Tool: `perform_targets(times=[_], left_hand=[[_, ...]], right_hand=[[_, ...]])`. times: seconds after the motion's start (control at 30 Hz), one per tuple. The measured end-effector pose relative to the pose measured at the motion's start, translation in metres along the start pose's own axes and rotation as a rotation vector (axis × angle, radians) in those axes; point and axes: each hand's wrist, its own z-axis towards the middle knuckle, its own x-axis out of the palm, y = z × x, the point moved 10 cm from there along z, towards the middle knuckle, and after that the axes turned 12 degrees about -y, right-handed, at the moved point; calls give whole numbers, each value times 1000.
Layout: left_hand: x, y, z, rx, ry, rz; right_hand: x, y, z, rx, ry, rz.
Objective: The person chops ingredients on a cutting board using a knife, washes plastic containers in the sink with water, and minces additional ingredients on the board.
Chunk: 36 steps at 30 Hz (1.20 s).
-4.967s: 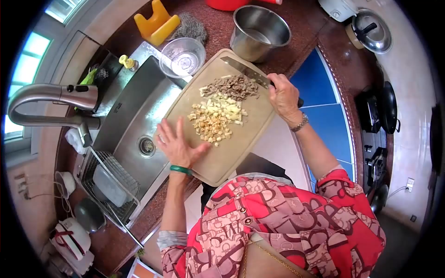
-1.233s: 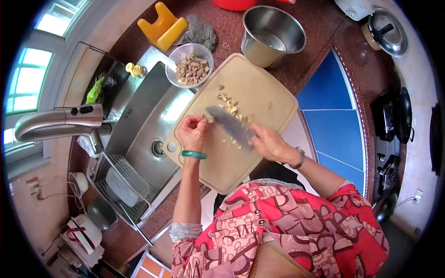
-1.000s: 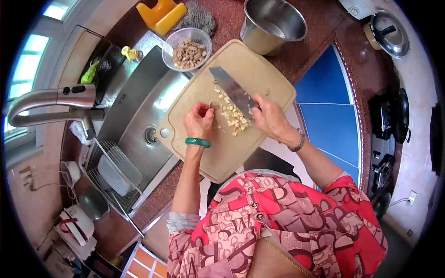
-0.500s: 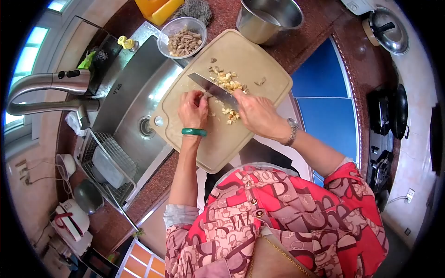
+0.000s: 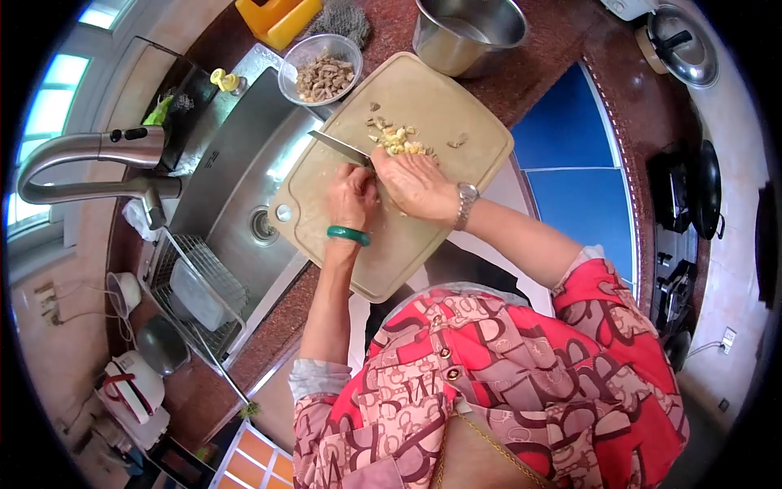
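Observation:
My right hand (image 5: 415, 186) is closed on the handle end of a kitchen knife (image 5: 336, 145), whose blade points up and left across the beige cutting board (image 5: 468, 106). Curled fingers of my left hand (image 5: 350, 196) rest on the board just below the blade, close against my right hand; whatever they hold is hidden. A heap of pale yellow chopped pieces (image 5: 399, 138), perhaps garlic or ginger, lies beyond the knife. A few brownish scraps (image 5: 458, 141) are scattered near it. Past the board's far left edge stands a clear bowl (image 5: 355, 59) of brownish strips (image 5: 324, 79).
The board reaches over the edge of the steel sink (image 5: 236, 171), which has a faucet (image 5: 90, 147) and a wire rack (image 5: 232, 326). A metal pot (image 5: 456, 49) stands at the far side, near a yellow-orange holder (image 5: 285, 20). Blue cabinet doors (image 5: 566, 196) are on the right.
My right hand and the knife have moved left, closer to my left hand. My left hand has shifted slightly right. Pale pieces formerly visible below the blade are now covered.

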Motion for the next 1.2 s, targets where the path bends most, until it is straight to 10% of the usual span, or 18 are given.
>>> perform_targets(times=[0.27,0.5,0.83,1.2], left_hand=[[-24,25,-9,-210,-111,-71],[34,-86,21,254,-30,69],[135,-95,35,322,169,249],[0,-60,-4,296,-42,105]], right_hand=[[-47,-45,-32,192,-45,132],[-90,-115,-53,381,-282,54],[-101,-122,-61,373,-331,35],[-82,-141,-81,445,-279,184]])
